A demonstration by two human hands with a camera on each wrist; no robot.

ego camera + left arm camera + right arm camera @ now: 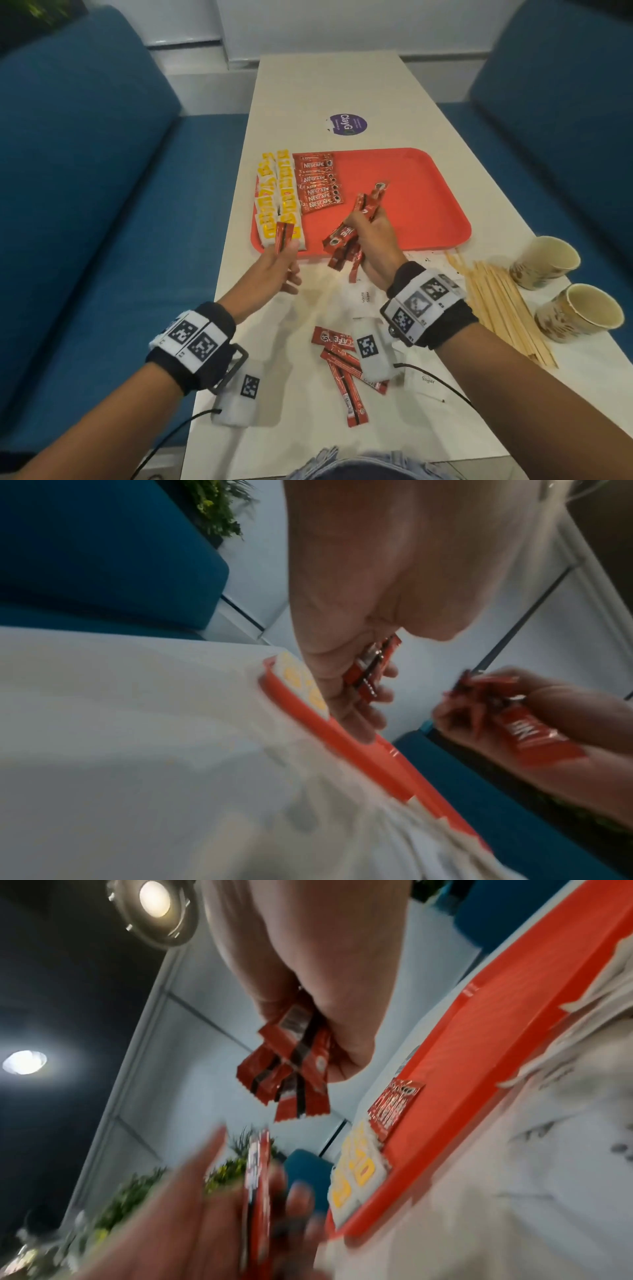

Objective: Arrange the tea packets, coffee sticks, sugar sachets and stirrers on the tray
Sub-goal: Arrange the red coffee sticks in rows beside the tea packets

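My left hand [287,255] pinches one red coffee stick [283,237] upright over the near left corner of the orange tray [421,192]. To its right, my right hand [368,228] grips a bunch of coffee sticks [342,240] above the tray's front edge; the right wrist view shows the bunch [294,1064] fanning out below the fist. On the tray's left side lie yellow tea packets [277,195], with a row of coffee sticks [318,185] beside them. Several loose coffee sticks [346,373] and white sugar sachets [365,296] lie on the table near me. Wooden stirrers [507,308] lie at the right.
Two paper cups [544,262] [579,311] stand beside the stirrers near the white table's right edge. A purple sticker [348,124] sits on the table beyond the tray. Blue sofas [85,205] flank the table on both sides. Cables trail from my wrist bands.
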